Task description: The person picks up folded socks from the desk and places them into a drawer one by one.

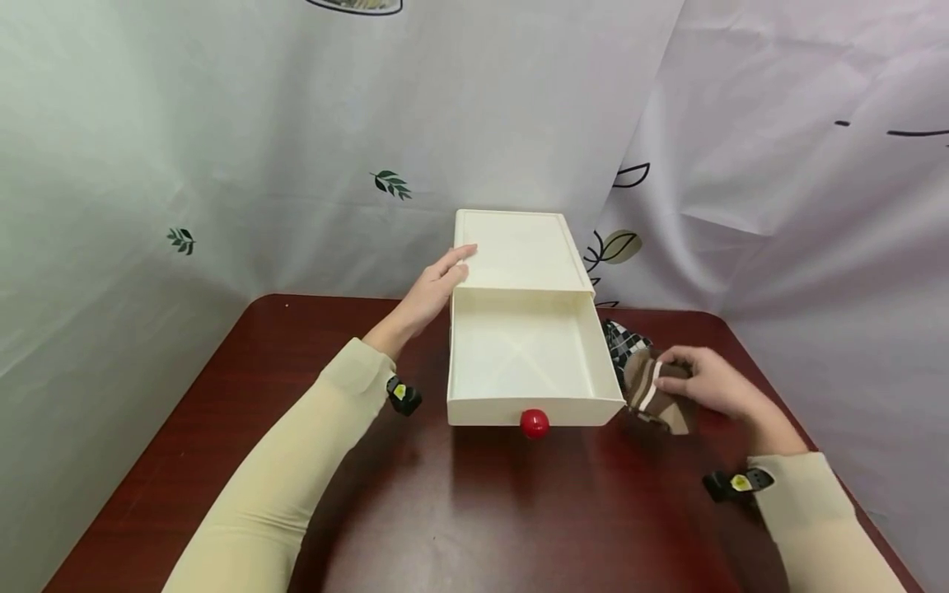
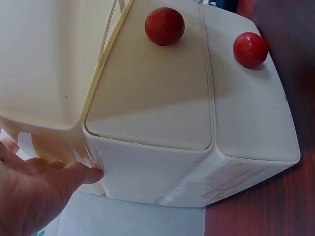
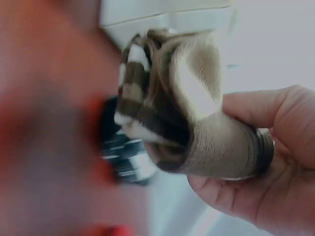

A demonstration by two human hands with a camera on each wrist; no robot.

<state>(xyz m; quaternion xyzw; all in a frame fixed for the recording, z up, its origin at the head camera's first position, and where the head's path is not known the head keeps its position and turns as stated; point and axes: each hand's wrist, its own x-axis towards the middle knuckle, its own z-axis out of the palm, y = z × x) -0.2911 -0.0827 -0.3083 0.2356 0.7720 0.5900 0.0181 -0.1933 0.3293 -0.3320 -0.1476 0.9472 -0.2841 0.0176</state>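
A white drawer unit (image 1: 519, 247) stands at the back of the table with its top drawer (image 1: 474, 403) pulled out; no item shows inside. My left hand (image 1: 433, 288) rests at the unit's upper left edge, fingers extended over the rim. In the left wrist view, the thumb of that left hand (image 2: 39, 189) touches the unit's side. To the right of the drawer, my right hand (image 1: 708, 379) holds a rolled brown pair of socks (image 3: 216, 142) with white stripes, thumb on one side and fingers on the other. Behind it lies a black-and-white checked cloth bundle (image 1: 623, 342), blurred in the right wrist view.
The pulled-out drawer has a red round knob (image 1: 535, 423) on its front. Two lower drawers with red knobs (image 2: 165, 26) are closed beneath it. A dark red wooden table (image 1: 356, 511) carries everything, and a pale patterned curtain (image 1: 296, 148) hangs close behind.
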